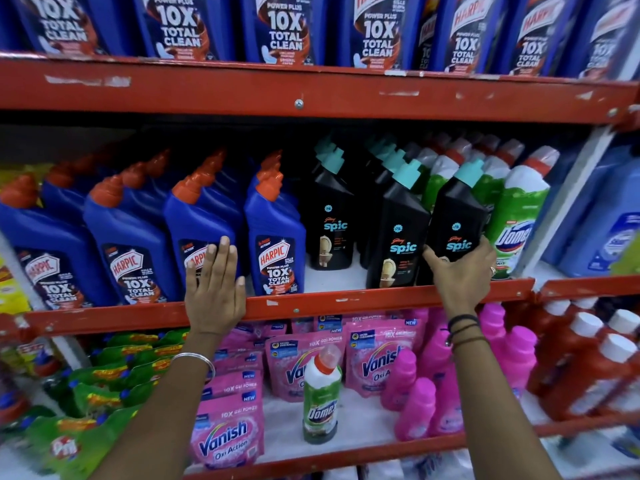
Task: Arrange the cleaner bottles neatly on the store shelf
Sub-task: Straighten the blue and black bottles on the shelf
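head view: red metal store shelf [311, 306], three tiers visible.
left hand [214, 289]: fingers spread flat against the front of a blue Harpic bottle [194, 220], third in the middle-tier row; not gripping.
right hand [464, 271]: clamped around the base of the rightmost black Spic bottle [457, 216], which is tilted and sits at the shelf front.
middle tier: Harpic bottles left, Spic bottles centre, green Domex bottles [516, 216] right.
lower tier: a lone Domex bottle [322, 393] stands upright among pink Vanish pouches [225, 431].
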